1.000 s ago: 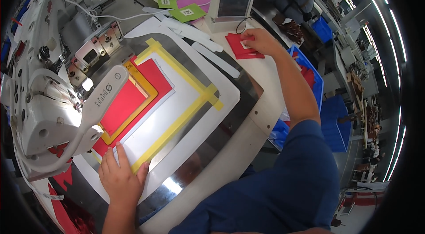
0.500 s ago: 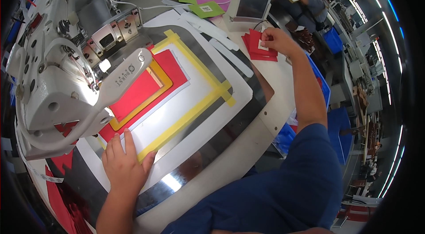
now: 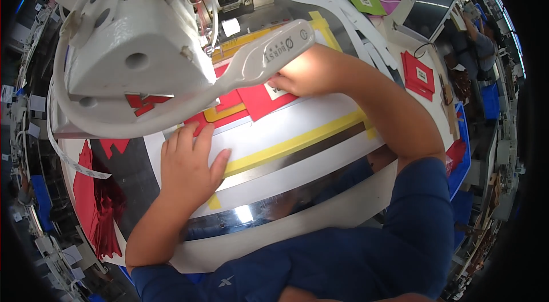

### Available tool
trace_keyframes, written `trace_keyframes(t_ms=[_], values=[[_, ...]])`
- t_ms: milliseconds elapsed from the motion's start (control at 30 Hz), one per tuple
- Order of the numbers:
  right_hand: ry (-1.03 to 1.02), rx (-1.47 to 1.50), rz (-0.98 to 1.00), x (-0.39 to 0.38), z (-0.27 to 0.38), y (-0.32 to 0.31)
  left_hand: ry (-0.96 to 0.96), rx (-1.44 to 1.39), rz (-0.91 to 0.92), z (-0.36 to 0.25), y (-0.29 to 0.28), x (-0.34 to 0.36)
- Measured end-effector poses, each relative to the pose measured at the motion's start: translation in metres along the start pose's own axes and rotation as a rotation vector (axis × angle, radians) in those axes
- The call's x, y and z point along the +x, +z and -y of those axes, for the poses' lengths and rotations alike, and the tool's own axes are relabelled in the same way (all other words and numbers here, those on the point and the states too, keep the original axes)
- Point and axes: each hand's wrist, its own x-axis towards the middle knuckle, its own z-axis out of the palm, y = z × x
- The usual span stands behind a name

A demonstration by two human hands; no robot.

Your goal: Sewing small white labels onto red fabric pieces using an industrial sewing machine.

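Note:
My right hand pinches a red fabric piece with a white label and holds it over the yellow frame under the sewing machine head. Part of the frame is hidden by that piece and by the white lamp. Flat on the white sheet, with fingers spread, lies my left hand. Its fingertips touch the near left edge of the red fabric beneath the frame. Yellow tape borders the sheet.
At the right of the table is a stack of labelled red pieces, with a tilted screen behind it. Green and purple pieces lie at the back. Red cloth hangs at the left edge. Another person works far right.
My right hand has come from the red stack to the yellow frame, bringing a labelled red piece. My left hand stays by the frame's near edge. The view has shifted.

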Motion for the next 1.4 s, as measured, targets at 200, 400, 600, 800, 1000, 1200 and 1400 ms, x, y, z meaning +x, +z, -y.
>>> trace_keyframes(t_ms=[200, 400, 600, 800, 1000, 1200, 1400], values=[[-0.123, 0.004, -0.067, 0.057, -0.002, 0.02, -0.025, 0.042, -0.016, 0.076, 0.002, 0.013], [-0.113, -0.106, -0.068, 0.076, -0.011, 0.04, 0.19, -0.007, -0.047, 0.135, 0.025, 0.052], [-0.061, -0.152, -0.003, 0.07, -0.01, 0.04, 0.07, -0.153, -0.023, 0.121, 0.034, 0.064], [-0.095, -0.179, -0.048, 0.071, -0.007, 0.041, 0.074, -0.189, -0.011, 0.114, 0.032, 0.062], [-0.2, -0.331, -0.129, 0.069, -0.01, 0.048, 0.098, -0.099, 0.005, 0.111, 0.024, 0.063], [-0.248, -0.262, -0.148, 0.063, -0.008, 0.048, 0.151, 0.122, -0.063, 0.112, 0.022, 0.06], [-0.28, -0.078, -0.115, 0.049, 0.011, 0.05, -0.038, -0.154, 0.036, 0.071, 0.003, 0.081]])
